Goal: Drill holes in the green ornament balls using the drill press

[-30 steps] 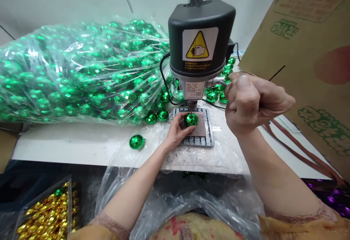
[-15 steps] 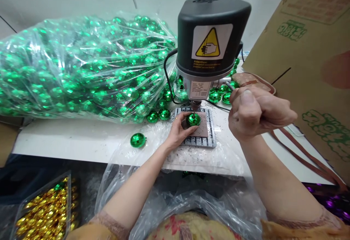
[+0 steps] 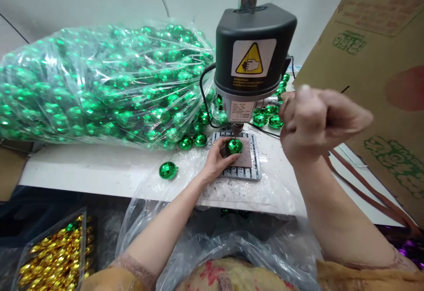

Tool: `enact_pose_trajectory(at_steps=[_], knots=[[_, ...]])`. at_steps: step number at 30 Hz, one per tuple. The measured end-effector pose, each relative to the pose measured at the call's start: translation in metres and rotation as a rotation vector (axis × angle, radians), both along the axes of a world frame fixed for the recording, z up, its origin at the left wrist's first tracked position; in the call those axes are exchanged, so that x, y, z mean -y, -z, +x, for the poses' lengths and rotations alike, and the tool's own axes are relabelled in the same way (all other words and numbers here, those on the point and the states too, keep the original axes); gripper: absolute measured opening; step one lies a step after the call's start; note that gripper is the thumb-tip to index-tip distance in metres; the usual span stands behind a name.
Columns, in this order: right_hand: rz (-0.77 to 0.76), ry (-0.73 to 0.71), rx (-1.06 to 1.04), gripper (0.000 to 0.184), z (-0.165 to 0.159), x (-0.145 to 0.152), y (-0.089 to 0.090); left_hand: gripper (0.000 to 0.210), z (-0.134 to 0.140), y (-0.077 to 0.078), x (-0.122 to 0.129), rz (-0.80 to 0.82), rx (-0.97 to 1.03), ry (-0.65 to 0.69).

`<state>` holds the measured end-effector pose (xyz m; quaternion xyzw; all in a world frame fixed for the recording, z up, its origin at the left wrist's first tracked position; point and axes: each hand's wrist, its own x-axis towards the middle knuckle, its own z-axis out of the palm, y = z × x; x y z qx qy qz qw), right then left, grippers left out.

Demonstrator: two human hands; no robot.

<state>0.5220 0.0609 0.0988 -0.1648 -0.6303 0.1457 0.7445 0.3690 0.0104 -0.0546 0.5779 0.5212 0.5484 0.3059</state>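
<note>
My left hand pinches a shiny green faceted bauble between thumb and fingers. The bauble rests on a brown square pad over the slotted metal base, right under the chuck of a drill press. The bit meets the bauble's top, though how deep it sits I cannot tell. At the right, my right hand is closed around the drill press's lever, most of which the hand hides. Dark shavings lie scattered about the base.
A clear bag of green baubles fills the table's left side. One loose green bauble lies near the front edge. More baubles sit behind the press. A cardboard box leans at right. Gold baubles fill a container lower left.
My right hand has shifted slightly right and toward me, its outline blurred. The press head appears a little lower in view. My left hand still steadies the bauble in the same place.
</note>
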Motion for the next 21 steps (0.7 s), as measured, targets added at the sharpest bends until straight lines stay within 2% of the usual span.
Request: enact_pose_trajectory(at_steps=[2, 4, 6, 8, 9, 13, 15, 17, 18, 21], knots=[[-0.013, -0.051, -0.178, 0.047, -0.006, -0.002, -0.018, 0.046, 0.001, -0.002, 0.0, -0.001, -0.017, -0.027], [-0.048, -0.095, -0.197, 0.046, -0.01, -0.006, -0.03, 0.044, 0.003, -0.005, 0.004, 0.01, -0.071, -0.115], [-0.052, -0.13, -0.177, 0.046, -0.011, -0.009, -0.036, 0.043, 0.007, -0.01, 0.019, 0.031, -0.161, -0.254], [-0.028, -0.147, -0.18, 0.046, -0.01, -0.011, -0.037, 0.043, 0.011, -0.016, 0.044, 0.059, -0.266, -0.293], [-0.02, -0.149, -0.181, 0.046, -0.009, -0.012, -0.036, 0.042, 0.014, -0.018, 0.06, 0.075, -0.324, -0.232], [-0.014, -0.159, -0.17, 0.047, -0.007, -0.014, -0.032, 0.046, 0.019, -0.019, 0.124, 0.152, -0.74, 0.219], [-0.006, -0.163, -0.175, 0.047, -0.007, -0.015, -0.032, 0.055, 0.016, -0.015, 0.142, 0.209, -0.915, 0.303], [0.0, -0.168, -0.182, 0.047, -0.008, -0.015, -0.032, 0.058, 0.006, -0.013, 0.142, 0.277, -0.939, 0.262], [0.003, -0.169, -0.189, 0.046, -0.008, -0.015, -0.032, 0.052, 0.0, -0.013, 0.136, 0.307, -0.917, 0.197], [0.006, -0.167, -0.2, 0.045, -0.009, -0.014, -0.032, 0.025, -0.027, -0.019, 0.094, 0.276, -0.925, -0.132]])
